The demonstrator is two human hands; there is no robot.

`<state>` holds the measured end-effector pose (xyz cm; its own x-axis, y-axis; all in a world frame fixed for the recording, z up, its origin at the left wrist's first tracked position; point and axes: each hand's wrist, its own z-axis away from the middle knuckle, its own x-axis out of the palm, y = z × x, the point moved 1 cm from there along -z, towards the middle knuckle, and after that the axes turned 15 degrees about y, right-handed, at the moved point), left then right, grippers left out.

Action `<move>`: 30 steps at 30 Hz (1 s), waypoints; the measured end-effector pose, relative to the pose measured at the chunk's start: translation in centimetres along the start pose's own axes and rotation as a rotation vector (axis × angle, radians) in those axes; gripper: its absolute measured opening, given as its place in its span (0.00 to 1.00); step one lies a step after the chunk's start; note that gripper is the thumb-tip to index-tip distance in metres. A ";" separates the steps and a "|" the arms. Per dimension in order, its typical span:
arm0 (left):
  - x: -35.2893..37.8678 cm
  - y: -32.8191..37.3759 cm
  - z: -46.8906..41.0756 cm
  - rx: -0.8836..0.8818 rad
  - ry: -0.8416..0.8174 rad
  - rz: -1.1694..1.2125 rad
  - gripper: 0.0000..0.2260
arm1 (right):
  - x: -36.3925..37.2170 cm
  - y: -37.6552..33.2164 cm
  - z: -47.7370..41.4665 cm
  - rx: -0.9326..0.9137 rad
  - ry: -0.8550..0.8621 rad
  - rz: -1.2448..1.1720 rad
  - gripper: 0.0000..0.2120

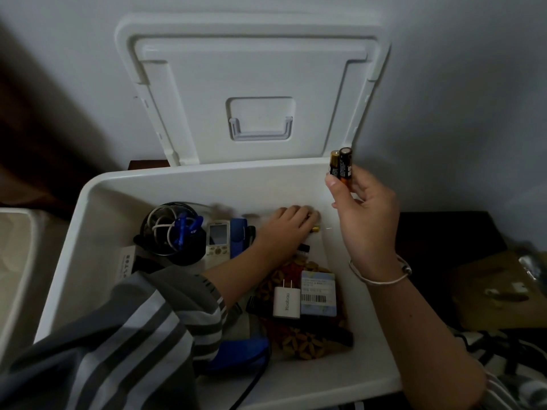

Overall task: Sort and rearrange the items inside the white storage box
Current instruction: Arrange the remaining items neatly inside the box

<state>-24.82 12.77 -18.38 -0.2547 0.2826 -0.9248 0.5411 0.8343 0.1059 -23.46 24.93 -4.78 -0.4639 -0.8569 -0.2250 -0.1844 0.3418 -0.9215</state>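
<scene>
Two batteries (341, 167) pinched in the right hand (367, 214) above the box (207, 179); inside, the left hand (284, 232), grip unclear from blur, beside a remote (218, 241).

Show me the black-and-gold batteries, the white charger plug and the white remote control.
black-and-gold batteries (344, 166): head view, middle of one casing.
white charger plug (286, 301): head view, its front face.
white remote control (218, 232): head view, its screen.
</scene>
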 end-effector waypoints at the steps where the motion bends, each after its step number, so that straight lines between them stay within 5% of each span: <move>1: 0.2 0.0 0.0 -0.005 -0.026 -0.007 0.21 | 0.0 0.0 0.0 0.007 -0.001 0.000 0.11; 11: 1.0 -1.5 0.2 0.160 -0.005 -0.038 0.23 | 0.1 -0.3 0.1 -0.022 -0.005 0.015 0.15; 22: 0.9 -3.5 0.6 0.207 -0.278 -0.014 0.36 | -0.1 0.0 0.1 -0.001 -0.006 0.000 0.11; 30: 1.3 -1.6 0.2 0.165 -0.040 -0.004 0.21 | -0.1 0.0 0.2 0.004 -0.005 0.002 0.12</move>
<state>-25.85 11.73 -19.84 -0.2267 0.2571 -0.9394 0.6652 0.7454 0.0435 -23.19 24.90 -4.79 -0.4594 -0.8584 -0.2282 -0.1799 0.3416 -0.9225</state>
